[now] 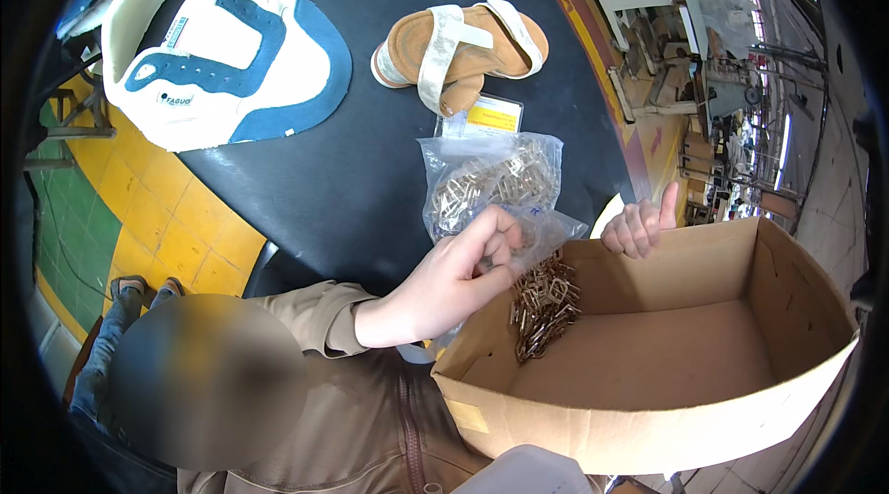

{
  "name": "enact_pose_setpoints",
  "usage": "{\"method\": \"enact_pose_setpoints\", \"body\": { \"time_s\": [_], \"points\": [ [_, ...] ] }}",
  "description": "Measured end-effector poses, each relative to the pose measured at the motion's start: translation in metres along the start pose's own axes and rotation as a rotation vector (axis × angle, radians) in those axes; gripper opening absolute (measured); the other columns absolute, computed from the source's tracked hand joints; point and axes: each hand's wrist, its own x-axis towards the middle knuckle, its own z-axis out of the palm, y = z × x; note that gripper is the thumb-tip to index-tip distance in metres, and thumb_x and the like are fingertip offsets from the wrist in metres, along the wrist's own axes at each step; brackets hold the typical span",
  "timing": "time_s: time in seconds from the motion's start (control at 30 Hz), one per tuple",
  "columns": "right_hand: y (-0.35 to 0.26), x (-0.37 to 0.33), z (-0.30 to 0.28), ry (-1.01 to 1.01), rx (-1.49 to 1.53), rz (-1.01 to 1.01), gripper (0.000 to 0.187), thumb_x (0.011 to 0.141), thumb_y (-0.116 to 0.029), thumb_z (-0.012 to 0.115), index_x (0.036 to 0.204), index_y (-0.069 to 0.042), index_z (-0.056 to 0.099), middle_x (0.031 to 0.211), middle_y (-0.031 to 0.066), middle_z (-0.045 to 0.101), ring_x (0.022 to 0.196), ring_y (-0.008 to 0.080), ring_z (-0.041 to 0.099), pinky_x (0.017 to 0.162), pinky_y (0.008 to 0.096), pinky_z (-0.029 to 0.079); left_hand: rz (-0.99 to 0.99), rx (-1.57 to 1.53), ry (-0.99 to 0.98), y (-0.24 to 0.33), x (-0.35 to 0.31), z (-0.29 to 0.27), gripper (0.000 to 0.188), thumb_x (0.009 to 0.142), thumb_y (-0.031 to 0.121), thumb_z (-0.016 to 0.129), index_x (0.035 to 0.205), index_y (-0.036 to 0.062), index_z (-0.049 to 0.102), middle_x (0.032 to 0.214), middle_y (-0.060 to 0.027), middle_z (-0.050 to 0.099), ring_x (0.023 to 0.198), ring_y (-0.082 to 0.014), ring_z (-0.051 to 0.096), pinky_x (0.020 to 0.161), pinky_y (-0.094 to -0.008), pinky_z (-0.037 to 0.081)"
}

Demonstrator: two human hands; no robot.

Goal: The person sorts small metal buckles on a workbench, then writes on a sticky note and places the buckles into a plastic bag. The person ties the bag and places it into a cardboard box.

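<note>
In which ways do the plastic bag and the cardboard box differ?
The plastic bag is clear and wrinkled; the cardboard box is brown and opaque. The bag is smaller than the box. Metal pieces take up much of the bag but only the box's left side. Both contain such pieces.

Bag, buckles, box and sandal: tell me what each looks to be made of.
Bag: thin, glossy plastic; it is see-through and creased.
Buckles: probably metal, gold-toned and shiny, judging by the glints.
Box: matte brown cardboard, with folded, paper-like panels.
Sandal: mottled whitish straps, leather or synthetic; tan footbed, perhaps suede-like. The look leaves both open.
</note>
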Motion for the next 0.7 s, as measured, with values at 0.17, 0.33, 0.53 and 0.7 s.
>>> {"method": "enact_pose_setpoints", "body": {
  "time_s": [0.17, 0.33, 0.53, 0.7],
  "points": [
    [0.001, 0.005, 0.003, 0.026, -0.016, -0.006, 0.085, 0.103, -0.069, -0.008, 0.051, -0.02, 0.037, 0.041, -0.0031, 0.048, 0.033, 0.0134, 0.039, 0.047, 0.0328, 0.032, 0.161, 0.594, -0.034, 0.027, 0.001, -0.008, 0.036, 0.093, 0.0, 0.068, 0.123, 0.0056, 0.05, 0.093, -0.0068, 0.052, 0.077, -0.0184, 0.061, 0.064, -0.032, 0.05],
    [0.006, -0.002, 0.008, 0.022, 0.016, -0.07, 0.088, 0.103, -0.07, -0.007, 0.051, -0.016, 0.041, 0.043, 0.0014, 0.052, 0.034, 0.0146, 0.045, 0.047, 0.03, 0.035, 0.52, 0.951, -0.112, 0.018, 0.003, -0.011, 0.053, 0.085, 0.003, 0.07, 0.134, 0.0039, 0.051, 0.123, -0.0188, 0.051, 0.081, -0.0355, 0.069, 0.076, -0.0421, 0.061],
    [0.0, 0.005, 0.005, -0.011, 0.002, -0.061, 0.089, 0.102, -0.071, -0.007, 0.052, -0.015, 0.041, 0.044, 0.0019, 0.053, 0.034, 0.0151, 0.045, 0.048, 0.031, 0.035, 0.36, 1.038, -0.114, 0.03, -0.004, -0.009, 0.068, 0.078, -0.007, 0.061, 0.144, -0.0108, 0.043, 0.148, -0.0326, 0.042, 0.076, -0.0394, 0.073, 0.066, -0.041, 0.062],
    [-0.014, 0.029, 0.005, -0.074, 0.002, 0.004, 0.087, 0.103, -0.07, -0.004, 0.055, -0.017, 0.044, 0.045, -0.0001, 0.053, 0.036, 0.0144, 0.043, 0.048, 0.0315, 0.033, 0.417, 1.06, -0.159, 0.041, 0.008, 0.001, 0.079, 0.076, -0.009, 0.058, 0.15, -0.0164, 0.032, 0.151, -0.0381, 0.041, 0.066, -0.0373, 0.072, 0.061, -0.038, 0.062]
  ]
}}
